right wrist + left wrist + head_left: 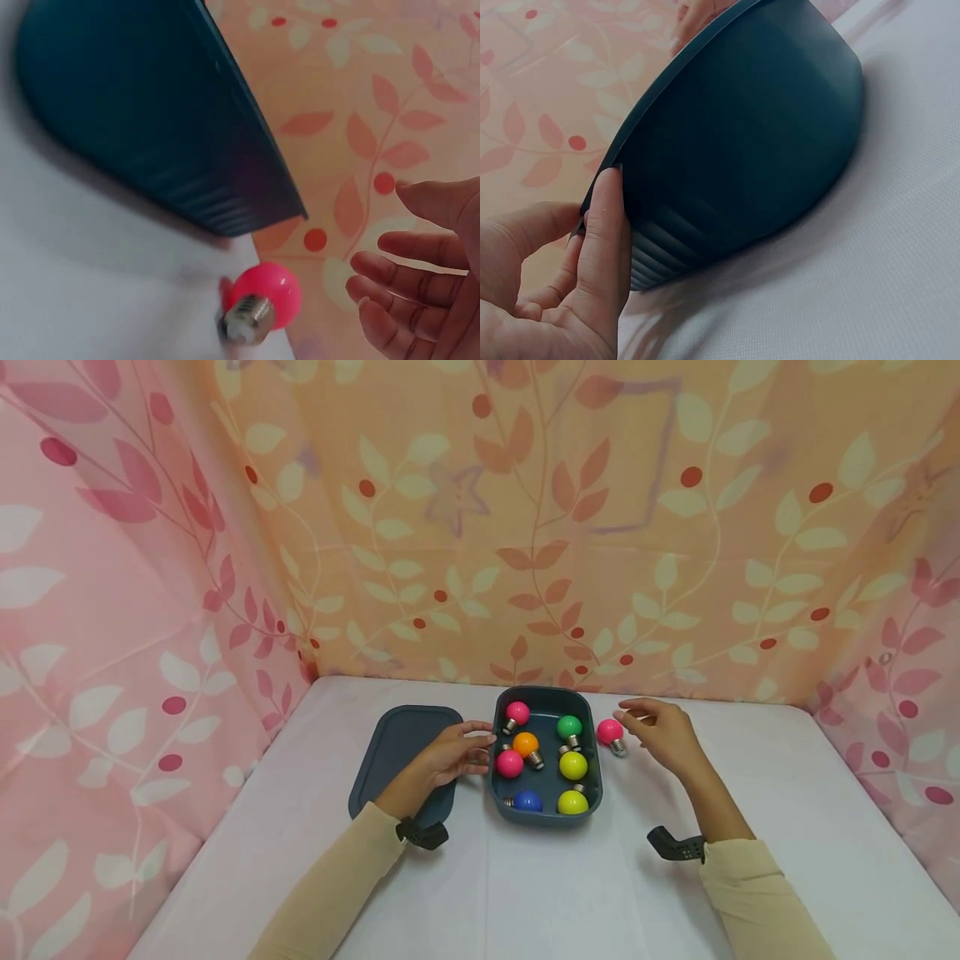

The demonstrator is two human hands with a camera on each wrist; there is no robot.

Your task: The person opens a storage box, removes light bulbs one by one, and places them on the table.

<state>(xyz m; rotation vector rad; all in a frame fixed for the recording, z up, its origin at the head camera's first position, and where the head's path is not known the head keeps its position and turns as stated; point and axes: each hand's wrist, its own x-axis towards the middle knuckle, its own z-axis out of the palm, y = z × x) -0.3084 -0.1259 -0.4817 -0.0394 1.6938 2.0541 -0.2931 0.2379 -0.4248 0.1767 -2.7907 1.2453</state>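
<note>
A dark blue-grey box [546, 817] holds several small coloured light bulbs: pink [517, 712], orange [526, 744], green [569, 727], blue [527, 801] and yellow [573, 766]. At the box's left side, my left hand [456, 753] pinches its rim; the left wrist view shows the fingertips at the edge of the wall [742, 142]. One more pink bulb [610, 732] lies on the table just right of the box, its metal base [250, 319] toward the right wrist camera. My right hand [663, 732] hovers right of that bulb, fingers loosely bent, apart from it and holding nothing.
Left of the box lies its flat dark lid [397, 752], partly under my left hand and forearm. A white cloth covers the table [540, 893]. Patterned curtains [525, 527] hang behind and at both sides.
</note>
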